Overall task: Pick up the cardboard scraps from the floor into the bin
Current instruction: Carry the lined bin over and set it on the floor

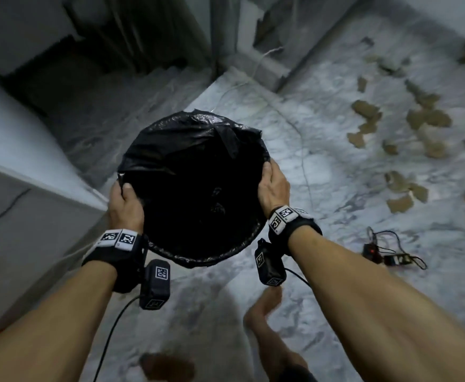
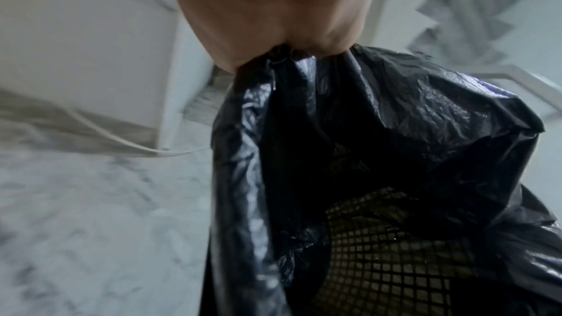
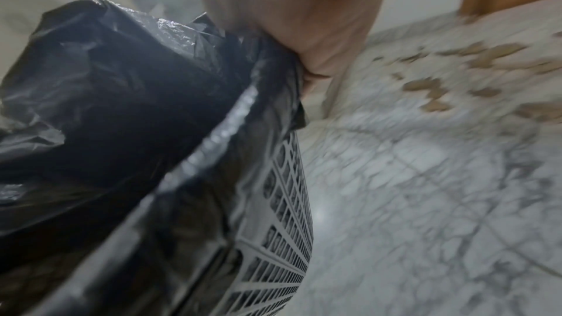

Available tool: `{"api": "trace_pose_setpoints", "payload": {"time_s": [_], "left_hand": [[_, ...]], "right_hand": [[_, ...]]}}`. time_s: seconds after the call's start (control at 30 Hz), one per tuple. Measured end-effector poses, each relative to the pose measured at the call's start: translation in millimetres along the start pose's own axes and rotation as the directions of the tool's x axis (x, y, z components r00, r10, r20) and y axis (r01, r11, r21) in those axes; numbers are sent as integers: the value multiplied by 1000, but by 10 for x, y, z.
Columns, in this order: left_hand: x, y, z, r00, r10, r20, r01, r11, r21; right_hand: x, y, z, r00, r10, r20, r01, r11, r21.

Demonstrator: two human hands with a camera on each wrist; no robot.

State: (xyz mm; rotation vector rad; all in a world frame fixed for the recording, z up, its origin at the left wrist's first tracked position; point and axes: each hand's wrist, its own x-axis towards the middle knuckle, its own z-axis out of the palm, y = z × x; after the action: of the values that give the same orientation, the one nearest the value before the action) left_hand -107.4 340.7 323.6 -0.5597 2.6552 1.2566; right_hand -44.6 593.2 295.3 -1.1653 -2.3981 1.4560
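A round mesh bin [image 1: 170, 144] lined with a black plastic bag hangs above the marble floor between my two hands. My left hand [image 1: 125, 198] grips its left rim, thumb over the liner. My right hand [image 1: 272, 183] grips the right rim. The left wrist view shows the left hand [image 2: 267, 40] holding the bunched liner [image 2: 395, 129] above the dark mesh. From the right wrist, the right hand [image 3: 304, 40] clasps the bin's rim over its grey lattice wall [image 3: 285, 201]. Several brown cardboard scraps [image 1: 427, 118] lie scattered on the floor at the right, also visible as cardboard scraps [image 3: 425, 85].
A white wall corner [image 1: 18, 166] stands at the left, with stairs [image 1: 132, 31] beyond it. A thin white cable [image 1: 300, 133] runs across the floor. A small black device with wires [image 1: 391, 255] lies at the right. My bare foot [image 1: 264, 307] is below the bin.
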Motion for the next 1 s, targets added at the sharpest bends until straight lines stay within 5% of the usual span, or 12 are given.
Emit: {"api": "trace_pose_setpoints", "payload": {"time_s": [0.17,0.4,0.73,1.0], "left_hand": [[-612,1391,597,983,152,105,-159,985,60],[-1486,2850,1671,891,359,279,-382,924,29],[-2517,4264,3283,697,515,499,-566,822,-58],[-3049,5333,4982,540,558,630,-630,764,-137]], "right_hand": [[293,-58,-1537,984,90,-156,-74,992,103],[563,245,-3353,904,204,-376,-133,970,206],[794,918,-5144,698,377,-609,-163,912,377],[1625,1505,-6246,504,468,-726,-182,879,441]]}}
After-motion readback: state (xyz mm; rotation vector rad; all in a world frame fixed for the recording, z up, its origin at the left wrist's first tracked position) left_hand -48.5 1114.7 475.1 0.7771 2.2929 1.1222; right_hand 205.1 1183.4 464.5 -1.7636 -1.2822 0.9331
